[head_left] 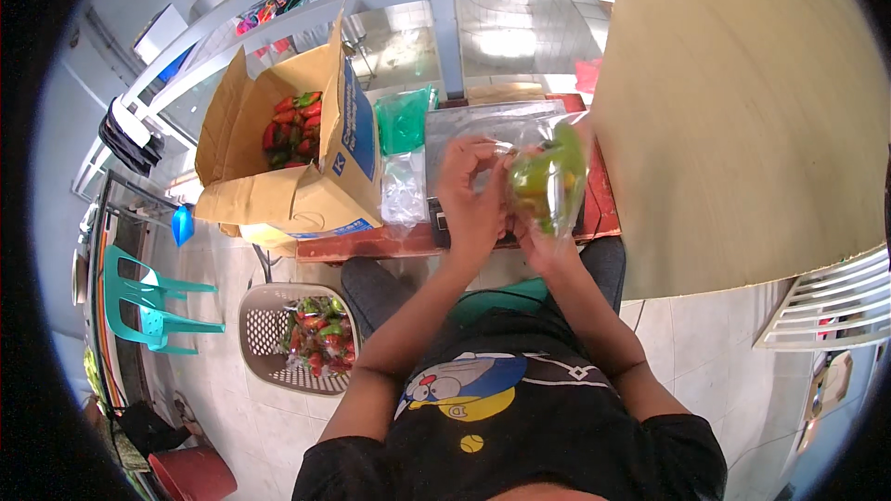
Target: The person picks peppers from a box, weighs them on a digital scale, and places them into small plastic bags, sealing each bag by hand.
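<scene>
A clear plastic bag of green peppers [548, 176] is held up over a red bench [599, 187]. My right hand [543, 246] grips the bag from below and its near side, fingers partly hidden behind the plastic. On the bag's left side, my left hand [471, 190] is closed, with thumb and fingertips pinching the gathered plastic. Beneath both hands lies a flat grey metal plate [450, 130] with a dark front edge. Left of the plate are folded green plastic bags [405, 121] and a stack of clear plastic bags [404, 187].
An open cardboard box [311, 197] of red and green peppers [295, 128] stands at left on the bench. A beige basket [251, 339] with bagged peppers [320, 339] sits on the floor. A wooden panel [733, 121] rises close at right. A teal chair [139, 301] is far left.
</scene>
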`<state>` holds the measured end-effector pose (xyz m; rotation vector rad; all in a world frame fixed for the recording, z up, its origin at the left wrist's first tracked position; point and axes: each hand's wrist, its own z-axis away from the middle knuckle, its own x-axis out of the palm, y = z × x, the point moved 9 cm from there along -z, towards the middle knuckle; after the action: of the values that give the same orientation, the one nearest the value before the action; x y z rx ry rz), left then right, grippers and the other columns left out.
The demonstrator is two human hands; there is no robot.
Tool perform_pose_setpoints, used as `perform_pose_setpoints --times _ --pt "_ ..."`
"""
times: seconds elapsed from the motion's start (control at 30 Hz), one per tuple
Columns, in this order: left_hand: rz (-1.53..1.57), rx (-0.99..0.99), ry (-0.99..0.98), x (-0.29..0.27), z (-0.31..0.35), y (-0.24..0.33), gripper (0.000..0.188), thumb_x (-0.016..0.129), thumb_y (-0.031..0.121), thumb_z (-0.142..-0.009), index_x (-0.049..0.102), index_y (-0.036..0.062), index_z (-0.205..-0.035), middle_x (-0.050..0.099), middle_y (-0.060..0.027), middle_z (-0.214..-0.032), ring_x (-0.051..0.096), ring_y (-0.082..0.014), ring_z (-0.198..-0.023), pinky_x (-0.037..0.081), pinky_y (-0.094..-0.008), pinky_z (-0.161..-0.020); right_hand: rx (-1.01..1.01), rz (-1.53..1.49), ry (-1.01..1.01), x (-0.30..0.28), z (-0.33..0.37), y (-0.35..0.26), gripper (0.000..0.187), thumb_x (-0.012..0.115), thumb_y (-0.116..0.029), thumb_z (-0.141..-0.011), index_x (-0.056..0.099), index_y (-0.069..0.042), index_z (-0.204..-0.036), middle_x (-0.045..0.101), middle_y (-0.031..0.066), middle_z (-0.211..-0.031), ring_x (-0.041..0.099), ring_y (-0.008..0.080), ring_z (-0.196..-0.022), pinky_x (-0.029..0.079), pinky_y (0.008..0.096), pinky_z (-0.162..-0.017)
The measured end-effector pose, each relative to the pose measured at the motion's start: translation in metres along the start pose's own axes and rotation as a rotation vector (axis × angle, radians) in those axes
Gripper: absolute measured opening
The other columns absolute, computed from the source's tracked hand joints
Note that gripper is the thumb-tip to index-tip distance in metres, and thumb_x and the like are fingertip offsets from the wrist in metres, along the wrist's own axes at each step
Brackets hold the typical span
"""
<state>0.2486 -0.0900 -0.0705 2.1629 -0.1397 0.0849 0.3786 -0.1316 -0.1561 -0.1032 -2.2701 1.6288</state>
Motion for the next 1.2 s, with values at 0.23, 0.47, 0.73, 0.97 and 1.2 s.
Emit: perform_pose_setpoints --times 0.23,0.47,0.73,0.97,1.2 --pt "-0.088 -0.187 0.044 -0.012 0.029 -0.045 0.009 0.068 0.001 -0.083 0.062 -0.0013 -0.089 0.059 -0.0086 -0.1 0.058 -0.0157 -0.08 0.048 -0.027 -0.069 0.537 -0.354 -0.061 0.014 0.022 0.034 0.018 0.059 -0.022 -0.095 0.062 -0.005 -0.095 0.06 0.0086 -0.085 0.06 0.0194 -0.075 0.048 0.0307 -0.064" --pt "-0.149 -0.117 0.03 -0.009 0.031 -0.039 0.013 0.068 0.008 -0.086 0.066 0.0004 -0.095 0.058 -0.0104 -0.105 0.056 -0.0201 -0.096 0.044 -0.0301 -0.084 -0.495 0.687 0.122 0.013 -0.015 -0.064 0.015 0.06 -0.012 -0.09 0.063 0.003 -0.091 0.06 0.0094 -0.085 0.054 0.0166 -0.076 0.043 0.0279 -0.068" --pt "-0.317 0.135 -0.051 0.008 0.023 -0.006 0.03 0.058 -0.003 -0.085 0.063 0.0009 -0.115 0.051 -0.0156 -0.118 0.053 -0.0291 -0.11 0.042 -0.0358 -0.095 -0.189 0.301 0.227 0.002 -0.042 -0.057 0.013 0.063 -0.012 -0.09 0.066 0.0 -0.094 0.064 0.002 -0.084 0.054 0.009 -0.072 0.044 0.0254 -0.068" --pt "-0.436 0.198 -0.167 0.02 0.027 0.002 0.045 0.058 -0.002 -0.083 0.055 0.0012 -0.128 0.045 -0.0176 -0.129 0.047 -0.0333 -0.118 0.036 -0.0406 -0.103 -0.321 0.575 0.157 0.01 -0.042 -0.065 0.024 0.063 -0.005 -0.08 0.067 -0.005 -0.103 0.065 0.0101 -0.095 0.058 0.0248 -0.094 0.045 0.0355 -0.085" --pt "-0.65 0.213 -0.217 0.023 0.034 0.01 0.041 0.057 -0.001 -0.084 0.056 0.0015 -0.125 0.051 -0.0171 -0.126 0.047 -0.0341 -0.118 0.037 -0.0426 -0.101 -0.335 0.669 0.209 0.002 -0.036 -0.048 0.02 0.064 0.001 -0.08 0.067 -0.004 -0.099 0.061 0.0093 -0.09 0.058 0.0185 -0.076 0.047 0.0304 -0.071"
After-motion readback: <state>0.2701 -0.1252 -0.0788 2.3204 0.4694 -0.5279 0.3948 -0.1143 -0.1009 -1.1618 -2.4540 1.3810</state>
